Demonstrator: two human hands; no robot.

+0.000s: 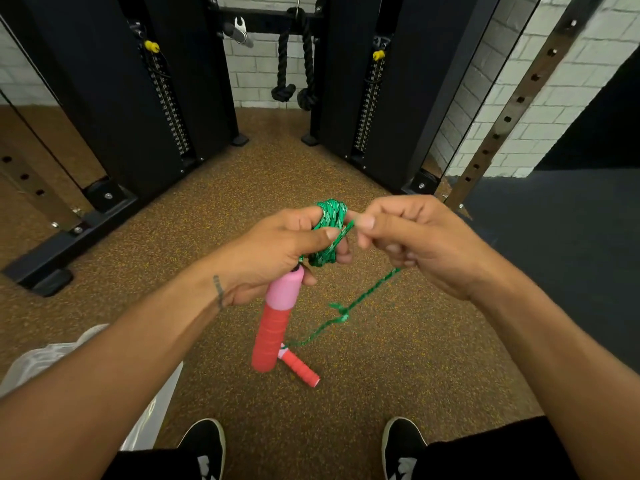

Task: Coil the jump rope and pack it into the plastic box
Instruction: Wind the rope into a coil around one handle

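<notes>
Jump rope [329,230] | step: coiling, we judge | left hand [277,251] grips green loops wound on its fingers, pink handle [277,317] hanging below | right hand [415,244] pinches the free strand | second handle [299,367] on the floor | next: wind on the slack, then pack into plastic box [152,410]

The translucent plastic box [152,410] sits mostly behind the left forearm [121,358]. The green braided rope coil [329,230] hides the wrapped fingers of the left hand [277,251]. The held pink-and-red handle [273,327] covers one end of the pink-and-red handle on the floor [301,370]
</notes>
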